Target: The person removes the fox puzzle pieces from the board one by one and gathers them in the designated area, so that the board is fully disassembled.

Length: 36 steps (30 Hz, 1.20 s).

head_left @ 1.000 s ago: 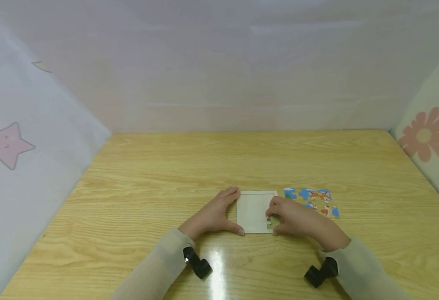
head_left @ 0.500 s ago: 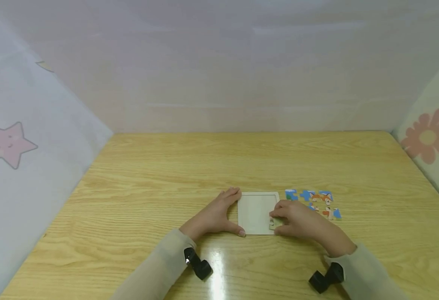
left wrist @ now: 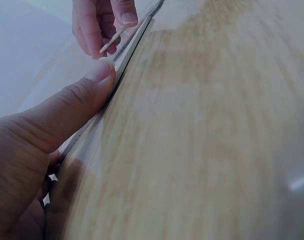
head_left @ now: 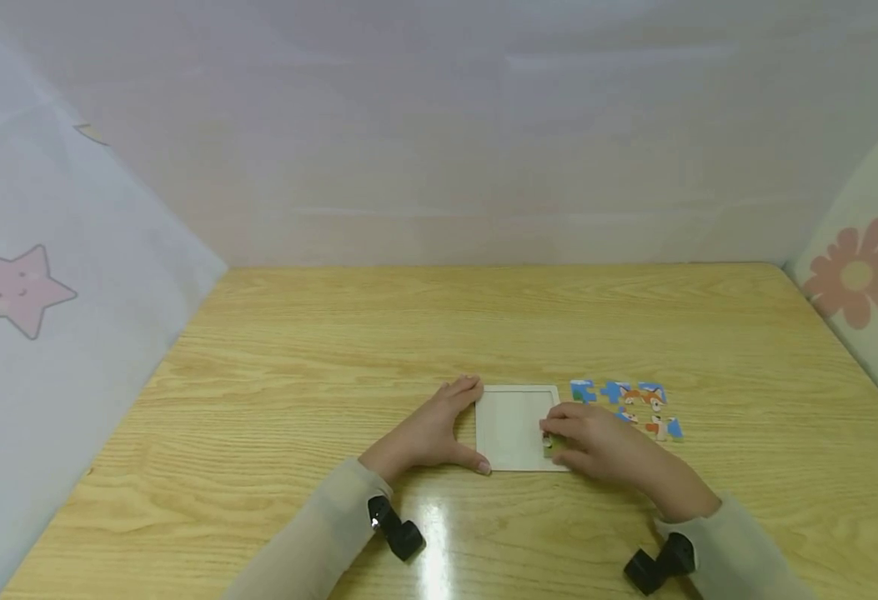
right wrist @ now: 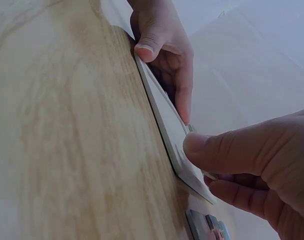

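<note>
A white square puzzle tray (head_left: 512, 429) with a raised rim lies on the table. My left hand (head_left: 433, 427) grips it by its left side, thumb at the near corner and fingers at the far one. In the left wrist view the thumb (left wrist: 77, 95) lies on the tray's edge. My right hand (head_left: 604, 437) pinches a green puzzle piece (head_left: 549, 445) over the tray's near right corner, its fingers covering much of the piece. From the right wrist, the piece shows tilted between thumb (right wrist: 227, 150) and fingers.
Several loose puzzle pieces (head_left: 583, 390), blue with parts of a fox picture, lie right of the tray, some partly behind my right hand. The wooden table (head_left: 333, 333) runs back to a pale cloth backdrop (head_left: 439, 150).
The right hand has shifted slightly right and towards me with the green piece, which sits at a changed tilt. My left hand keeps its grip on the tray.
</note>
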### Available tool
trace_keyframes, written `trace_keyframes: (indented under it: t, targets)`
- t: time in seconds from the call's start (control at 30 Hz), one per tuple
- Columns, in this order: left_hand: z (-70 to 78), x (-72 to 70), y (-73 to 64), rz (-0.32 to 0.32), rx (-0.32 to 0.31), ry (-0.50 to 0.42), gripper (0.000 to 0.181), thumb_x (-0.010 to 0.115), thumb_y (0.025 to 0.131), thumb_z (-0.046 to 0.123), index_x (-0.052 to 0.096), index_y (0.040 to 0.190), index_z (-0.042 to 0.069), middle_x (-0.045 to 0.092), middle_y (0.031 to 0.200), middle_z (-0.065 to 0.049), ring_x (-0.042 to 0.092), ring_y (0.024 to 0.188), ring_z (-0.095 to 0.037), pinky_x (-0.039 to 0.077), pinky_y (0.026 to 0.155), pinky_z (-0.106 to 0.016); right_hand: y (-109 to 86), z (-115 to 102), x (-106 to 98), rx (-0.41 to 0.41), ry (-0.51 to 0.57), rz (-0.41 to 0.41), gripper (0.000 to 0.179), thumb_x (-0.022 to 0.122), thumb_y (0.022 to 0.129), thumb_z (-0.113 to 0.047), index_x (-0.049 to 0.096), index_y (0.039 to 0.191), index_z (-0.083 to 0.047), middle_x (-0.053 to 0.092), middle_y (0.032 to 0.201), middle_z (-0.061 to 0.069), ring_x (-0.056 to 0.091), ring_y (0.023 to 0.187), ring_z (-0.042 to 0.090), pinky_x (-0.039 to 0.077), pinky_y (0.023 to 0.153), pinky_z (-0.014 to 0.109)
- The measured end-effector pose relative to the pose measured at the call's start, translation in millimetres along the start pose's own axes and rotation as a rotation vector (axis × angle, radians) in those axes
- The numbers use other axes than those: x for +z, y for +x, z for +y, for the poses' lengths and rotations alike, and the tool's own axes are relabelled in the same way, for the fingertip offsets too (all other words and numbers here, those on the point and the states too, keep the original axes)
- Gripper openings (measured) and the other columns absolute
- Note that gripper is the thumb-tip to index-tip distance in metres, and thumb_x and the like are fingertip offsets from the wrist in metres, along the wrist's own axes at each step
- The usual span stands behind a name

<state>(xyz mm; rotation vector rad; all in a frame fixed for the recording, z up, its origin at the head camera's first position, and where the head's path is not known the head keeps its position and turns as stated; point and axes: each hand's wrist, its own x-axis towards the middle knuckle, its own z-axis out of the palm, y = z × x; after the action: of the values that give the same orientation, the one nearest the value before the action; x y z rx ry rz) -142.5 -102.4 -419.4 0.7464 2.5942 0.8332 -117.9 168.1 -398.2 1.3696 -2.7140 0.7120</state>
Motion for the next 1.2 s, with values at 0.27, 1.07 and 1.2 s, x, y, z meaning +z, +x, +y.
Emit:
trace_keyframes:
  t: [0.27, 1.07, 1.2]
  targets:
    - [-0.2, -0.6, -0.4, -0.006, 0.004, -0.004, 0.11, 0.082, 0.06, 0.05, 0.027, 0.147, 0.01, 0.018, 0.154, 0.0, 0.009, 0.142, -0.018, 0.014, 0.115, -0.039, -10.4, -2.6, -6.0, 0.054, -0.058, 0.027, 0.036, 0.07, 0.08, -0.01, 0.064, 0.111, 0.006, 0.062, 0.11, 0.015, 0.06, 0.1, 0.031, 0.052, 0.08, 0.041]
    - [-2.6, 0.6, 1.2, -0.009, 0.021, 0.008, 0.11, 0.081, 0.061, 0.051, 0.027, 0.147, 0.009, 0.018, 0.154, -0.001, 0.009, 0.142, -0.018, 0.012, 0.115, -0.038, -47.9, 7.7, -11.4, 0.038, -0.097, 0.214, 0.044, 0.076, 0.068, -0.002, 0.065, 0.109, 0.005, 0.063, 0.107, 0.011, 0.062, 0.089, 0.024, 0.054, 0.067, 0.026]
    - [-2.5, 0.3, 1.3, -0.012, 0.016, 0.005, 0.11, 0.081, 0.061, 0.05, 0.026, 0.147, 0.009, 0.018, 0.154, -0.001, 0.009, 0.142, -0.018, 0.011, 0.115, -0.037, -56.9, 11.3, -11.2, 0.048, -0.126, 0.235, 0.044, 0.078, 0.065, -0.002, 0.066, 0.108, 0.004, 0.064, 0.105, 0.012, 0.063, 0.088, 0.025, 0.054, 0.067, 0.03]
